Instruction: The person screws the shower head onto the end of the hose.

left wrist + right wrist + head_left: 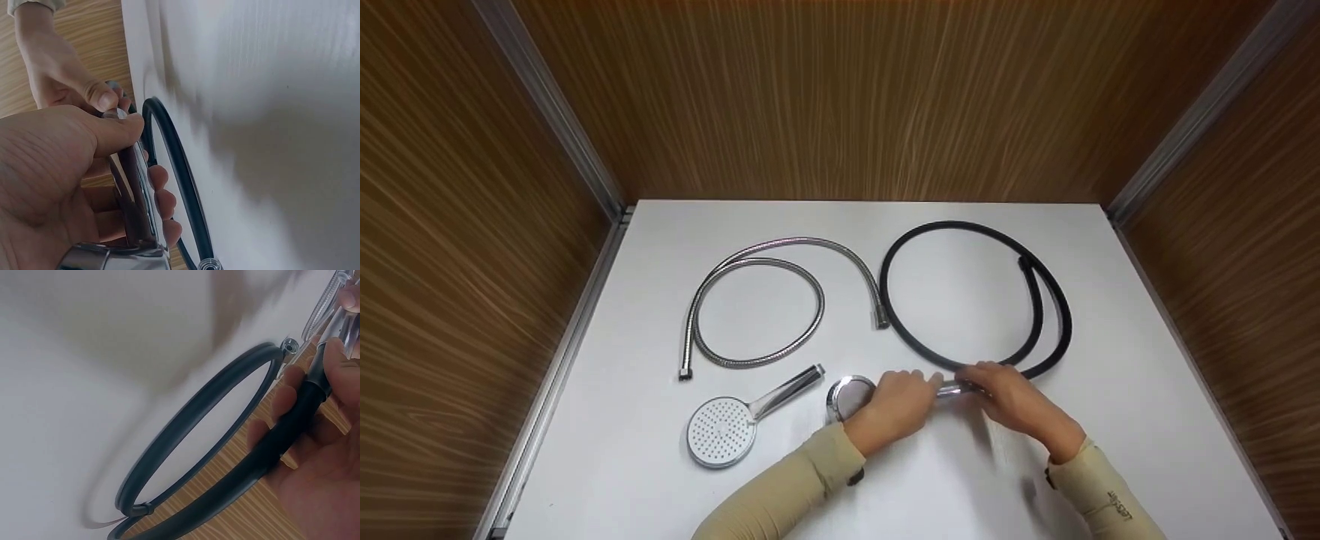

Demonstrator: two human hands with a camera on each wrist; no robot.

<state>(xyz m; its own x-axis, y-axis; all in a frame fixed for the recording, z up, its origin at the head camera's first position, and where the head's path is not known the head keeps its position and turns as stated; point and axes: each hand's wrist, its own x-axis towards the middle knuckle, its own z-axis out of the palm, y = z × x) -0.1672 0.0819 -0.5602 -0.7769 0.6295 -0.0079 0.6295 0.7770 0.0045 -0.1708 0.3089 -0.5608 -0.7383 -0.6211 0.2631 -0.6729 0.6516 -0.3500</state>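
Observation:
My left hand grips a chrome handheld shower head around its handle, fingers wrapped underneath and thumb along the top in the left wrist view. At the handle's far end is my right hand. In the right wrist view its fingers curl round the end of a black shower hose, thumb near the end fitting, which lines up against the chrome handle. Both hands are close together over the front of the table. The rest of the black hose loops behind the right hand.
A second chrome shower head lies face up at the front left of the white table. Behind it a silver metal hose lies coiled, one end beside the black loop. Wood-grain panels enclose the back and sides.

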